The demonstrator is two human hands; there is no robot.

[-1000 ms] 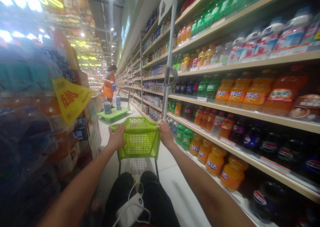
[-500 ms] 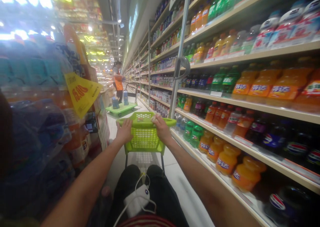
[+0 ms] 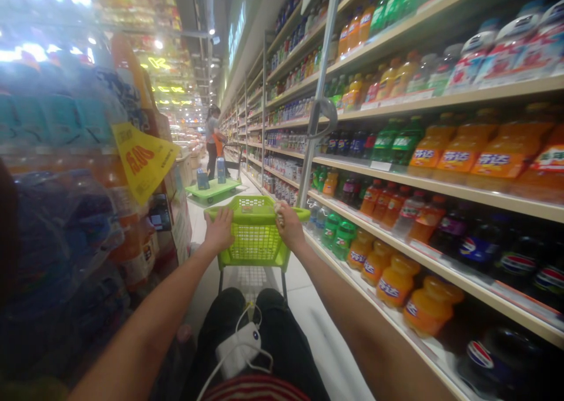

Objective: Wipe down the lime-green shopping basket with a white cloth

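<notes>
In front of me is a small lime-green shopping cart (image 3: 253, 245) with a mesh basket and grey legs. My left hand (image 3: 219, 230) lies over the left part of its handle, fingers bent across the bar. My right hand (image 3: 289, 229) is closed around the right part of the handle. Something small and whitish, like a crumpled tissue (image 3: 278, 209), shows at its fingers; I cannot make it out exactly. A white power bank (image 3: 238, 348) with a white cable rests against my dark trousers, below both hands.
Drink shelves (image 3: 436, 171) line the right side, with a metal post (image 3: 318, 95) near the cart. Stacked wrapped bottles and a yellow price sign (image 3: 144, 161) stand close on the left. Ahead, a green flatbed trolley (image 3: 214, 190) carries blue packs, and a person (image 3: 212, 142) stands behind it.
The person ahead has turned and shifted slightly right, toward the trolley's handle. My right hand has rolled slightly on the cart handle, showing more of the whitish thing. The left hand keeps its place.
</notes>
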